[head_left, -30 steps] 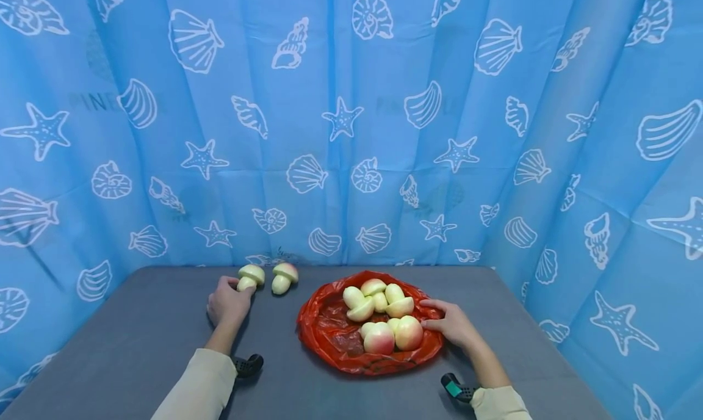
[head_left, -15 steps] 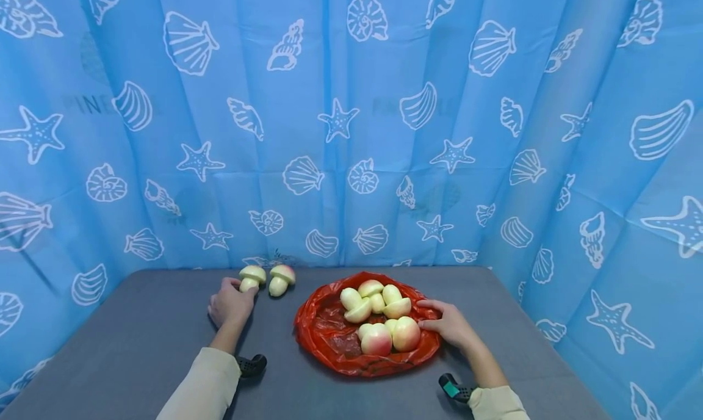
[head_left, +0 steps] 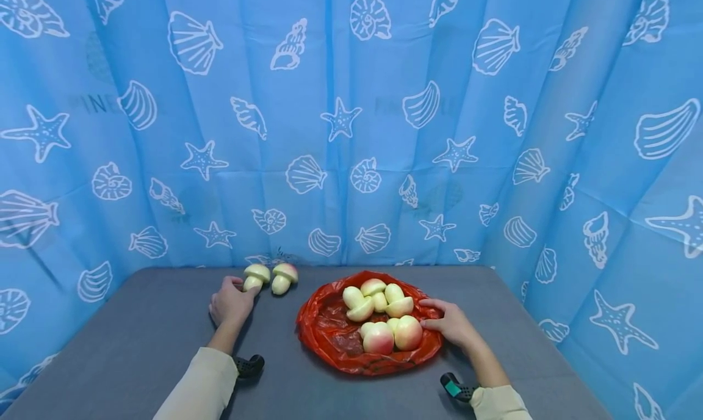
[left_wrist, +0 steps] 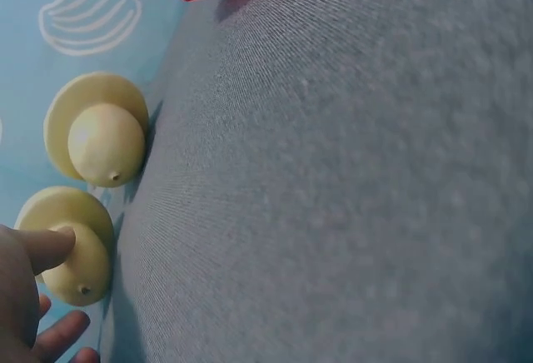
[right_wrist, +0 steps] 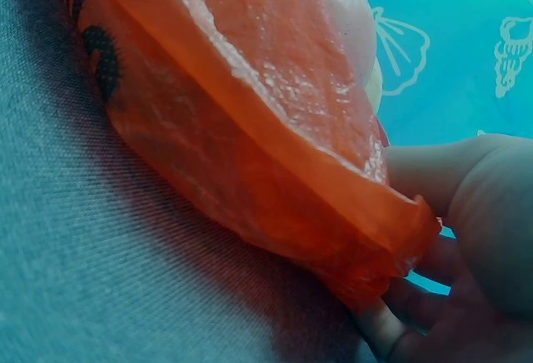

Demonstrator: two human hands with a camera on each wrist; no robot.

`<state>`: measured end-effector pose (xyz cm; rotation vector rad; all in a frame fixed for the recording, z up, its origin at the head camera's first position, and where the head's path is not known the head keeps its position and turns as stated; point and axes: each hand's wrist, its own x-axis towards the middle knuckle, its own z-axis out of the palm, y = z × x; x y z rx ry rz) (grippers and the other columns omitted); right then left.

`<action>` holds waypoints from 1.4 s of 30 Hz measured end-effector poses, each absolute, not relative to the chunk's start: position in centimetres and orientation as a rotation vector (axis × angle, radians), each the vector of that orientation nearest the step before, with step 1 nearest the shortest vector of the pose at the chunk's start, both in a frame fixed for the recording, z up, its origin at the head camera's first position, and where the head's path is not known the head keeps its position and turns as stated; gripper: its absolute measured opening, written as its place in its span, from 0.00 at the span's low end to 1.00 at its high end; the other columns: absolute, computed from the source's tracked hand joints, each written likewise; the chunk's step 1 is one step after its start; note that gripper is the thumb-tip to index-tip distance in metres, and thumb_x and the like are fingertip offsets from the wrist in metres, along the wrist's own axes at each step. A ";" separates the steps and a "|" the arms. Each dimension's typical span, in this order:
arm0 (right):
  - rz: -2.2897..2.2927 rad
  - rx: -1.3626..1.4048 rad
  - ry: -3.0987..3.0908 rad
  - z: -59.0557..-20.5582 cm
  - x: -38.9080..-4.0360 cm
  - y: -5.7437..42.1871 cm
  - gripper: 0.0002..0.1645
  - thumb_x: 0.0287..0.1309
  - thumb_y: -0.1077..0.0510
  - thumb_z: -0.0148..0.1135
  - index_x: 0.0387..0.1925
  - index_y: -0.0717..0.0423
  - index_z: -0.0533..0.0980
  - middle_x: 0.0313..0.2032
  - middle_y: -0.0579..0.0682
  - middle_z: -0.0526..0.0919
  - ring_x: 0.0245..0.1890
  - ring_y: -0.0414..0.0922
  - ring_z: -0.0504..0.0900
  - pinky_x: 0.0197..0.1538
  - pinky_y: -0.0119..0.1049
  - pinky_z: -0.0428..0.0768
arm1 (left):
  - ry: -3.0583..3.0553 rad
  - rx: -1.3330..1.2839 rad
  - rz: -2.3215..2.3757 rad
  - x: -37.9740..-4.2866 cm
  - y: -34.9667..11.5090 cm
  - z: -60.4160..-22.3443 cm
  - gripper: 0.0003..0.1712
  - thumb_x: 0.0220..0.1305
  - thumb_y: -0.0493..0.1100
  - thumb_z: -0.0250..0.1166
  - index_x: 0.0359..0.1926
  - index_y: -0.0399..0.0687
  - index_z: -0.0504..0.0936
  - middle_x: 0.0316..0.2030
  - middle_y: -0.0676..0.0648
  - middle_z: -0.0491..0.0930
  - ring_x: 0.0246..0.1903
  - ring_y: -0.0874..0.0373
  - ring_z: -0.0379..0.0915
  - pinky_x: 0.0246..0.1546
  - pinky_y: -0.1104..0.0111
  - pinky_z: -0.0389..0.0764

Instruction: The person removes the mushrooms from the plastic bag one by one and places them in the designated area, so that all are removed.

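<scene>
My left hand (head_left: 232, 300) is at the far left of the table with its thumb on the stem of a pale yellow toy mushroom (head_left: 255, 277). In the left wrist view the thumb (left_wrist: 48, 248) lies across the stem; the fingers behind it are partly hidden. Just to its right stands a second toy mushroom (head_left: 284, 278) with a pinkish cap. My right hand (head_left: 454, 326) pinches the right rim of a red plastic bag (head_left: 324, 347), thumb inside and fingers outside. Several more toy mushrooms (head_left: 379, 338) lie in the opened bag, some with pink-flushed caps.
The grey table (head_left: 165, 322) carries the bag at its right of centre. A blue curtain (head_left: 340, 163) with white shell prints hangs right behind the far edge and along the right side.
My left hand and its mushroom have shifted slightly right, closer to the second mushroom. My right hand and the bag have stayed in place.
</scene>
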<state>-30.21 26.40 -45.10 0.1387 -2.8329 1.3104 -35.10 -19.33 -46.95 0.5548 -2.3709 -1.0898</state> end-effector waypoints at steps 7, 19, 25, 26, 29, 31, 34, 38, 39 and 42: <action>1.291 0.135 -2.841 -45.0 -30.2 26.5 0.27 0.54 0.59 0.70 0.57 0.59 0.77 0.60 0.68 0.71 0.60 0.67 0.67 0.57 0.62 0.69 | -2.404 0.547 -1.058 -34.8 -19.3 -47.0 0.26 0.57 0.49 0.71 0.50 0.40 0.74 0.44 0.37 0.79 0.45 0.38 0.67 0.50 0.46 0.61; 1.315 0.145 -2.836 -44.6 -30.2 26.5 0.28 0.55 0.58 0.70 0.58 0.60 0.76 0.61 0.68 0.71 0.60 0.67 0.67 0.58 0.62 0.68 | -2.363 0.466 -1.040 -33.9 -18.6 -46.0 0.27 0.58 0.47 0.71 0.53 0.40 0.73 0.43 0.36 0.74 0.44 0.40 0.69 0.42 0.47 0.68; 1.305 0.153 -2.839 -44.7 -30.3 26.5 0.28 0.55 0.58 0.70 0.58 0.60 0.76 0.60 0.68 0.71 0.60 0.66 0.68 0.58 0.61 0.69 | -2.386 0.382 -1.055 -33.6 -17.5 -45.5 0.26 0.57 0.48 0.71 0.52 0.42 0.74 0.41 0.38 0.74 0.40 0.42 0.71 0.37 0.50 0.69; 1.306 0.152 -2.839 -44.7 -30.2 26.5 0.28 0.55 0.58 0.70 0.57 0.60 0.76 0.60 0.68 0.71 0.60 0.66 0.68 0.58 0.61 0.69 | -2.389 0.359 -1.061 -33.5 -17.3 -45.3 0.25 0.57 0.48 0.72 0.51 0.41 0.74 0.40 0.38 0.74 0.40 0.42 0.71 0.36 0.50 0.69; 1.303 0.159 -2.839 -44.7 -30.2 26.5 0.28 0.55 0.58 0.70 0.57 0.60 0.76 0.60 0.68 0.71 0.59 0.66 0.68 0.58 0.61 0.69 | -2.393 0.279 -1.076 -33.3 -16.5 -44.7 0.23 0.56 0.47 0.72 0.48 0.41 0.76 0.39 0.38 0.76 0.39 0.43 0.72 0.37 0.51 0.70; 1.307 0.160 -2.832 -44.8 -30.1 26.5 0.27 0.55 0.59 0.70 0.57 0.60 0.77 0.60 0.68 0.71 0.59 0.66 0.68 0.57 0.61 0.69 | -2.396 0.211 -1.091 -33.3 -15.8 -44.2 0.22 0.55 0.46 0.73 0.47 0.40 0.77 0.39 0.37 0.77 0.39 0.44 0.73 0.38 0.52 0.71; 1.302 0.154 -2.829 -44.9 -30.0 26.6 0.27 0.54 0.59 0.70 0.56 0.60 0.77 0.60 0.68 0.72 0.59 0.66 0.68 0.58 0.61 0.69 | -2.396 0.106 -1.140 -33.3 -14.6 -43.6 0.21 0.55 0.44 0.73 0.46 0.40 0.78 0.40 0.37 0.78 0.39 0.45 0.73 0.38 0.53 0.71; 1.310 0.148 -2.831 -45.0 -30.0 26.6 0.27 0.55 0.59 0.70 0.57 0.60 0.77 0.60 0.68 0.72 0.60 0.66 0.67 0.58 0.61 0.69 | -2.393 -0.021 -1.293 -33.3 -13.0 -42.8 0.19 0.56 0.43 0.72 0.45 0.39 0.78 0.41 0.38 0.79 0.38 0.47 0.74 0.38 0.55 0.74; 1.311 0.151 -2.833 -45.0 -30.0 26.6 0.27 0.55 0.59 0.70 0.57 0.60 0.77 0.60 0.68 0.71 0.60 0.66 0.67 0.58 0.61 0.68 | -2.392 -0.044 -1.347 -33.3 -12.7 -42.6 0.19 0.56 0.43 0.72 0.45 0.40 0.79 0.41 0.39 0.79 0.38 0.47 0.75 0.39 0.55 0.76; 1.313 0.145 -2.841 -44.9 -30.0 26.4 0.27 0.55 0.58 0.70 0.57 0.60 0.77 0.60 0.68 0.71 0.60 0.66 0.67 0.58 0.61 0.69 | -2.385 -0.117 -1.509 -33.4 -11.9 -42.1 0.18 0.58 0.42 0.71 0.46 0.38 0.79 0.41 0.41 0.79 0.40 0.48 0.76 0.40 0.56 0.78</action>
